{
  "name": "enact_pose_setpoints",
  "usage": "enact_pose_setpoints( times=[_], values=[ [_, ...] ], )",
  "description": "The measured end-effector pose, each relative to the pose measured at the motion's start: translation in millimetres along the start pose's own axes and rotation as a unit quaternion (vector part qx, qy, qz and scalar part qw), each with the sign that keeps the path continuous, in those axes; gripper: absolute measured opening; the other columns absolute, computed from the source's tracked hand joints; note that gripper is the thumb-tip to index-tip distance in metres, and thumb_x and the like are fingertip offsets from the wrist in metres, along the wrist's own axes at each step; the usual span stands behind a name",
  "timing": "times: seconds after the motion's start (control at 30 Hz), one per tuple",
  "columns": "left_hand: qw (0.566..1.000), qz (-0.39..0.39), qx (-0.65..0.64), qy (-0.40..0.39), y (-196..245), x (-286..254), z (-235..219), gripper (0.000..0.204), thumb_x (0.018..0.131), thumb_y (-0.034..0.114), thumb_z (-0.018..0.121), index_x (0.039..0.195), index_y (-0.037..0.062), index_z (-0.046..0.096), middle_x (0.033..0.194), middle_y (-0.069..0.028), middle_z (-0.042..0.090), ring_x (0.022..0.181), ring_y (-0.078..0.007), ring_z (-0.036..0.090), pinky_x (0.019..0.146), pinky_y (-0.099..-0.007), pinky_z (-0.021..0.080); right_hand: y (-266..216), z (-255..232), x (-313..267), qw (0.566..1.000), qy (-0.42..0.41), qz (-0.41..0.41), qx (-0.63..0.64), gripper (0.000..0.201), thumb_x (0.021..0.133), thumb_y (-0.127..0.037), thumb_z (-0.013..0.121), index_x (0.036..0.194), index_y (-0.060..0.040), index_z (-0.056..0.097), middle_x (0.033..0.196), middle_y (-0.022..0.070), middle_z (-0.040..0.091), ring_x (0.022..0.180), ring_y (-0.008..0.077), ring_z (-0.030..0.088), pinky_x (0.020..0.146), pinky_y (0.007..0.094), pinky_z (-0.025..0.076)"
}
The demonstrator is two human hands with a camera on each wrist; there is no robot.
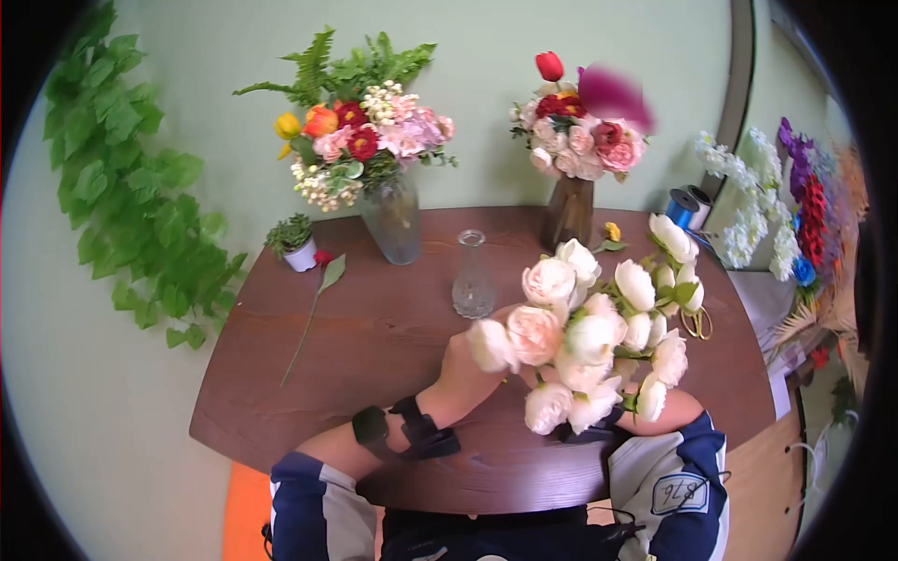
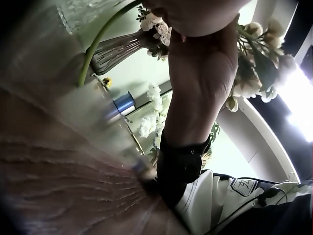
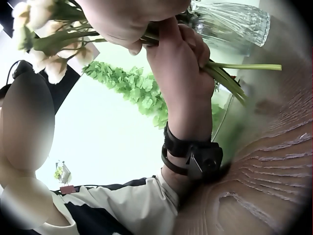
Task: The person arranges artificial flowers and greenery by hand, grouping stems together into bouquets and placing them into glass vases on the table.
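Note:
A bunch of white and pale pink peonies (image 1: 591,338) is held over the front right of the table, its blooms fanned out. Low on the bunch, my left hand (image 3: 183,61) grips the green stems (image 3: 227,83), fingers curled round them and cut ends poking out past the palm. Close against it, my right hand (image 2: 200,63) holds the same bunch higher up, nearer the blooms; in the head view flowers hide it. One stem (image 2: 100,39) curves down apart from the others. Just beyond my left hand stands a small clear glass vase (image 1: 473,285).
Two filled vases, one grey glass (image 1: 391,220) and one brown (image 1: 568,210), stand at the back. At left are a potted succulent (image 1: 299,252) and a red flower stem (image 1: 309,323). Ribbon spools (image 1: 681,208), a yellow flower (image 1: 613,234) and gold scissors (image 1: 698,324) lie right.

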State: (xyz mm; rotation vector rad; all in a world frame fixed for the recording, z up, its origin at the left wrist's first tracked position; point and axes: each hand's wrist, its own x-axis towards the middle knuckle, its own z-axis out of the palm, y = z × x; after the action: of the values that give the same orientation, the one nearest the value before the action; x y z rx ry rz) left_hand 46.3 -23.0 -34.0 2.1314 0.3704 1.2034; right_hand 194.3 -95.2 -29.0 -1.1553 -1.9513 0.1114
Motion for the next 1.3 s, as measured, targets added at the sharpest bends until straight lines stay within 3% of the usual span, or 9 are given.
enact_pose_setpoints(
  times=[0.17,0.2,0.3,0.43,0.47,0.9,0.97,1.17,1.3],
  values=[
    [0.974,-0.099,-0.158,-0.126,-14.7,2.6,4.2,0.015,0.072,0.013,0.066,0.072,0.0013,0.057,0.059,-0.0104,0.053,0.051,-0.0167,0.049,0.050,-0.0300,0.040,1.1,-14.8,6.7,0.993,0.011,0.085,0.076,0.014,0.086,-0.004,0.052,0.099,0.0012,0.048,0.084,0.0085,0.054,0.077,0.0183,0.054,0.069,0.0296,0.046],
    [0.988,0.001,-0.084,-0.132,-20.1,8.2,8.9,0.027,0.074,0.017,0.067,0.063,0.0007,0.049,0.052,-0.0074,0.044,0.050,-0.0109,0.037,0.048,-0.0291,0.036,1.2,-14.0,10.4,0.990,0.011,0.100,0.096,0.013,0.087,-0.004,0.051,0.098,0.0010,0.048,0.081,0.0080,0.054,0.074,0.0178,0.054,0.067,0.0291,0.046],
    [0.970,-0.080,-0.133,-0.185,-37.7,-3.6,17.3,0.039,0.080,0.029,0.067,0.064,-0.0002,0.047,0.053,-0.0051,0.043,0.052,-0.0107,0.037,0.049,-0.0290,0.036,0.7,-7.0,20.8,0.976,0.011,0.145,0.161,0.008,0.088,-0.003,0.050,0.094,0.0006,0.048,0.073,0.0064,0.055,0.066,0.0165,0.055,0.060,0.0277,0.047],
    [0.950,-0.188,-0.128,-0.214,-30.4,-8.2,24.0,0.038,0.083,0.031,0.063,0.067,-0.0011,0.049,0.056,-0.0070,0.048,0.054,-0.0136,0.040,0.053,-0.0313,0.039,-18.8,-7.0,30.1,0.895,0.103,0.247,0.356,0.011,0.089,-0.004,0.048,0.077,-0.0023,0.047,0.058,0.0023,0.047,0.052,0.0104,0.047,0.048,0.0251,0.040],
    [0.905,-0.274,-0.051,-0.323,-10.1,5.7,9.7,0.025,0.089,0.022,0.054,0.104,0.0011,0.057,0.091,-0.0100,0.064,0.083,-0.0148,0.057,0.075,-0.0301,0.045,-11.4,-2.2,29.0,0.910,0.077,0.208,0.351,0.009,0.088,-0.003,0.050,0.079,-0.0024,0.047,0.058,0.0022,0.047,0.051,0.0104,0.047,0.047,0.0254,0.039],
    [0.929,-0.243,0.070,-0.271,-21.9,-3.5,12.9,0.033,0.086,0.029,0.054,0.084,-0.0038,0.059,0.076,-0.0249,0.060,0.074,-0.0425,0.057,0.067,-0.0444,0.046,0.6,3.5,32.5,0.915,0.061,0.230,0.326,0.005,0.087,-0.003,0.049,0.083,-0.0032,0.048,0.059,0.0018,0.046,0.047,0.0100,0.042,0.042,0.0236,0.034],
    [0.939,-0.228,0.037,-0.256,-24.2,-1.5,16.2,0.026,0.087,0.027,0.057,0.085,0.0012,0.057,0.070,-0.0116,0.061,0.060,-0.0240,0.056,0.060,-0.0326,0.045,2.8,0.4,38.9,0.908,0.061,0.225,0.347,0.004,0.087,-0.002,0.050,0.084,-0.0027,0.048,0.059,0.0021,0.045,0.046,0.0094,0.042,0.042,0.0234,0.034],
    [0.854,-0.328,-0.240,-0.325,-20.1,1.5,11.2,0.039,0.088,0.032,0.058,0.057,0.0132,0.041,0.050,0.0064,0.040,0.042,-0.0040,0.036,0.042,-0.0214,0.028,-8.1,-14.1,42.2,0.897,0.139,0.208,0.364,0.003,0.087,-0.001,0.050,0.089,-0.0004,0.049,0.056,0.0011,0.045,0.045,0.0083,0.041,0.041,0.0231,0.034],
    [0.893,-0.293,-0.154,-0.304,-15.9,0.2,14.1,0.044,0.089,0.032,0.056,0.055,0.0067,0.044,0.047,0.0001,0.042,0.043,-0.0095,0.037,0.043,-0.0274,0.031,-15.2,-19.0,48.1,0.866,0.151,0.220,0.422,0.003,0.088,-0.002,0.050,0.086,-0.0015,0.047,0.054,0.0004,0.043,0.042,0.0078,0.039,0.039,0.0228,0.033]
  ],
)
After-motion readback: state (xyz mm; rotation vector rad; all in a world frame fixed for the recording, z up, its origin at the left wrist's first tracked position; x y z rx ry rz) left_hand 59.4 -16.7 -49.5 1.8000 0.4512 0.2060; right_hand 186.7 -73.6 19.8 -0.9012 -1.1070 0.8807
